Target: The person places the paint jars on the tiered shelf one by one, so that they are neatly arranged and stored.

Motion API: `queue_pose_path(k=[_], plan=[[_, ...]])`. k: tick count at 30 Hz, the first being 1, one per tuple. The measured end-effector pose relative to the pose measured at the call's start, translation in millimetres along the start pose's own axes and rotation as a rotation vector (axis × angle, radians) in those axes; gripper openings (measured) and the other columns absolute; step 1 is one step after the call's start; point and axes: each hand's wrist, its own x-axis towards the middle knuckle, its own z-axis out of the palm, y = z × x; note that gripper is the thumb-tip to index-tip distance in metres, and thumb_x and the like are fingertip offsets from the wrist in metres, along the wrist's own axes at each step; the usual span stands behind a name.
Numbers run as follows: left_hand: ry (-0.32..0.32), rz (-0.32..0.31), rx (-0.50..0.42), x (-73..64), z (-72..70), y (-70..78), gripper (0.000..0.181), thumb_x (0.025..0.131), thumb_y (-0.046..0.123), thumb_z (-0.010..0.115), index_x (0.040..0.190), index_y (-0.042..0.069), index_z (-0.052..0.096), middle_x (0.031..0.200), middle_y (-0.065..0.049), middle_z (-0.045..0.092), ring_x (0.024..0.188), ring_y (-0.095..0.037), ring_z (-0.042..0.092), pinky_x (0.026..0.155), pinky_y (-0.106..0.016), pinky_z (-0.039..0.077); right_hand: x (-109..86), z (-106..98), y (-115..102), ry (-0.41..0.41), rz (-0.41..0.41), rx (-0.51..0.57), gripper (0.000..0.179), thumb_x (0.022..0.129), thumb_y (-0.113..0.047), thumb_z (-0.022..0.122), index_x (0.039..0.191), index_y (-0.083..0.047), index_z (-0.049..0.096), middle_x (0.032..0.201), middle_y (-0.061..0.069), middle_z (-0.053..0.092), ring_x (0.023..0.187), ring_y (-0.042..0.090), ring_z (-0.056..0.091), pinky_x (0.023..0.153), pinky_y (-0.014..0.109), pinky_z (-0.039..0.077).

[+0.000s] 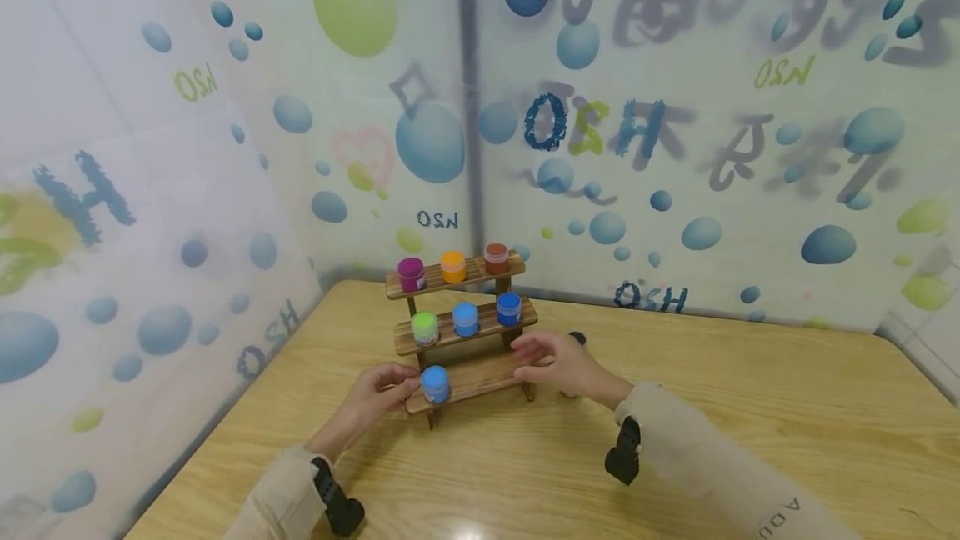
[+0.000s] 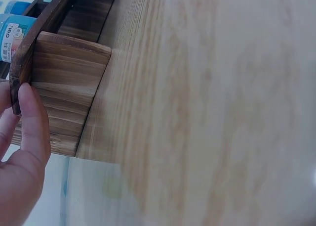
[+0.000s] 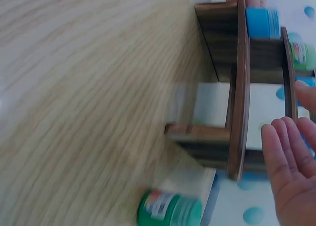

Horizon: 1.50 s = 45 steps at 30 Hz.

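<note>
A three-step wooden display stand [image 1: 480,380] holds several small paint jars. At the left end of its lowest step, my left hand [image 1: 367,400] pinches the board between thumb and fingers [image 2: 33,122], beside a light blue jar [image 1: 435,385]. My right hand [image 1: 564,365] is at the right end of that step, fingers extended and nothing in them. On the middle step are a light green jar [image 1: 425,329], a blue jar [image 1: 465,319] and a dark blue jar [image 1: 508,309]. Purple [image 1: 411,274], orange [image 1: 453,267] and brown [image 1: 496,258] jars line the top step.
A green jar [image 3: 170,208] stands on the wooden table [image 1: 675,440] close to the stand's right side. Behind my right hand a dark round top [image 1: 577,338] shows, mostly hidden. A printed curtain [image 1: 675,157] hangs behind the table.
</note>
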Motion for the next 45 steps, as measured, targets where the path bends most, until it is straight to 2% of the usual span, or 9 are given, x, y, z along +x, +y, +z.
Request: queue_pose_path(k=[6, 9, 17, 21, 26, 29, 35, 45], plan=[[-0.011, -0.003, -0.004, 0.9, -0.3, 1.5, 0.028, 0.086, 0.012, 0.058, 0.104, -0.009, 0.056, 0.103, -0.017, 0.058, 0.080, -0.012, 0.053, 0.065, -0.026, 0.049, -20.4, -24.3, 17.4, 0.080, 0.083, -0.003, 0.036, 0.083, -0.015, 0.063, 0.113, 0.002, 0.055, 0.102, 0.018, 0.059, 0.086, 0.022, 0.057, 0.071, 0.030, 0.048], [-0.011, 0.001, 0.005, 1.1, -0.7, 2.3, 0.028, 0.086, 0.012, 0.058, 0.104, -0.010, 0.056, 0.102, -0.017, 0.058, 0.080, -0.013, 0.053, 0.065, -0.026, 0.049, -27.5, -32.5, 24.1, 0.117, 0.126, -0.006, 0.036, 0.083, -0.016, 0.063, 0.113, 0.001, 0.055, 0.103, 0.019, 0.058, 0.088, 0.023, 0.056, 0.073, 0.031, 0.047], [-0.005, -0.008, -0.001, 1.4, -0.4, 0.6, 0.028, 0.085, 0.013, 0.059, 0.103, -0.009, 0.057, 0.102, -0.017, 0.059, 0.079, -0.012, 0.053, 0.065, -0.026, 0.049, -35.1, -39.2, 40.3, 0.169, 0.256, -0.032, 0.037, 0.081, -0.018, 0.065, 0.112, 0.002, 0.056, 0.107, 0.018, 0.057, 0.092, 0.024, 0.054, 0.077, 0.037, 0.046], [0.002, -0.005, 0.004, 1.0, -0.2, 0.7, 0.028, 0.085, 0.014, 0.059, 0.102, -0.008, 0.057, 0.102, -0.016, 0.059, 0.078, -0.011, 0.054, 0.064, -0.026, 0.049, -37.9, -39.8, 51.4, 0.134, 0.289, -0.030, 0.042, 0.081, -0.020, 0.066, 0.114, 0.003, 0.054, 0.108, 0.018, 0.056, 0.092, 0.025, 0.053, 0.077, 0.038, 0.046], [0.007, -0.007, 0.008, 0.9, -0.1, 0.4, 0.027, 0.085, 0.013, 0.059, 0.102, -0.008, 0.057, 0.103, -0.016, 0.059, 0.078, -0.011, 0.054, 0.065, -0.026, 0.049, -41.7, -40.1, 64.5, 0.028, 0.254, 0.038, 0.047, 0.081, -0.016, 0.065, 0.117, 0.007, 0.049, 0.111, 0.022, 0.053, 0.096, 0.030, 0.052, 0.079, 0.039, 0.046], [0.005, -0.008, 0.006, 0.4, 0.1, 1.2, 0.026, 0.086, 0.012, 0.059, 0.102, -0.008, 0.057, 0.103, -0.016, 0.059, 0.078, -0.011, 0.054, 0.064, -0.026, 0.049, -43.1, -38.6, 68.9, -0.009, 0.244, 0.072, 0.049, 0.080, -0.016, 0.066, 0.118, 0.009, 0.047, 0.113, 0.023, 0.051, 0.098, 0.033, 0.052, 0.082, 0.040, 0.045], [-0.004, -0.007, -0.008, -0.1, -0.1, 2.8, 0.028, 0.086, 0.011, 0.059, 0.103, -0.010, 0.056, 0.105, -0.017, 0.058, 0.080, -0.010, 0.053, 0.065, -0.024, 0.049, -43.8, -35.5, 72.4, -0.014, 0.283, 0.085, 0.052, 0.080, -0.019, 0.067, 0.120, 0.006, 0.047, 0.116, 0.019, 0.050, 0.100, 0.031, 0.051, 0.083, 0.041, 0.044], [-0.004, -0.016, -0.010, 1.1, -0.3, -0.1, 0.028, 0.085, 0.014, 0.059, 0.103, -0.008, 0.057, 0.104, -0.016, 0.059, 0.082, -0.012, 0.054, 0.066, -0.025, 0.049, -43.8, -32.0, 74.0, -0.025, 0.258, 0.080, 0.048, 0.081, -0.016, 0.065, 0.118, 0.007, 0.047, 0.107, 0.015, 0.054, 0.095, 0.028, 0.053, 0.079, 0.037, 0.046]])
